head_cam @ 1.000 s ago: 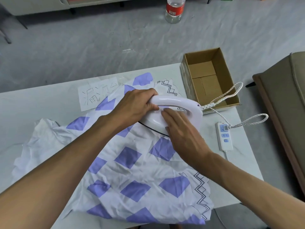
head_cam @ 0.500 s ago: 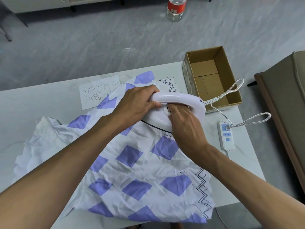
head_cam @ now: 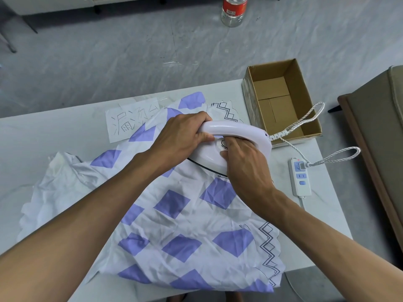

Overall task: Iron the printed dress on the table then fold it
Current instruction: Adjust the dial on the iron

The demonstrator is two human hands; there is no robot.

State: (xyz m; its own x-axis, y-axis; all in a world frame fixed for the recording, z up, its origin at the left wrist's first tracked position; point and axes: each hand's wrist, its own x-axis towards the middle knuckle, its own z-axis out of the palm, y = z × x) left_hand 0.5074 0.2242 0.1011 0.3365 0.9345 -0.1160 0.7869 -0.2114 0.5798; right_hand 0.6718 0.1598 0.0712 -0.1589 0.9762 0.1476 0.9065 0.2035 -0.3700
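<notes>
On the desk (head_cam: 43,136), the crumpled printed dress (head_cam: 187,225) lies spread under the white iron (head_cam: 237,131). The left hand (head_cam: 181,136) grips the handle, likely steadying it, while the right hand (head_cam: 244,164) reaches beneath, fingers pinching the dial (head_cam: 222,144), presumably to set the heat.

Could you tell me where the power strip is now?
In the head view, the power strip lies on the table near its right edge, right of the iron, below the cardboard box.
</notes>
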